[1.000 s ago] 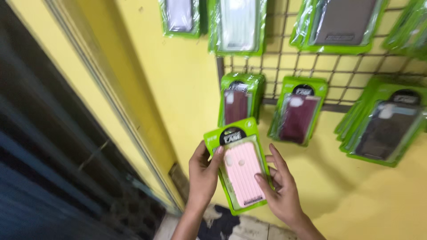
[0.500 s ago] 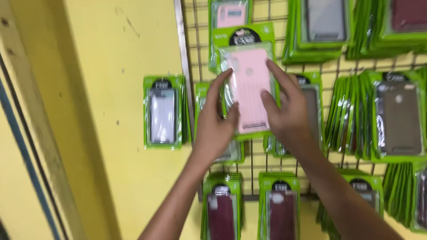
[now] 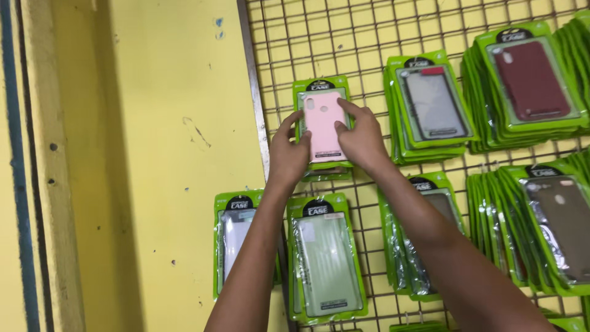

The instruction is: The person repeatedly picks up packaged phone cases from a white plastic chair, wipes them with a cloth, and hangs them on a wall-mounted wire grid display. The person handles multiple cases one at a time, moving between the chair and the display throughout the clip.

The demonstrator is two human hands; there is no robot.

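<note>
A pink phone case in a green packet (image 3: 323, 120) is pressed flat against a metal wire grid (image 3: 369, 49) on a yellow wall. My left hand (image 3: 290, 150) grips the packet's left edge. Its right edge and lower corner are under my right hand (image 3: 361, 138), fingers spread over the clear front. Both forearms reach up from the bottom of the view. Another packet's edge shows just beneath the pink one.
Stacks of green-packaged phone cases hang on the grid: a grey one (image 3: 431, 103), a dark red one (image 3: 531, 80), a brown one (image 3: 562, 224), a pale green one (image 3: 326, 258) and a clear one (image 3: 233, 243). Bare yellow wall (image 3: 166, 123) lies left.
Both hands have carried the pink case from low by the floor up to the grid. The view has swung up and right, so more hanging stacks show.
</note>
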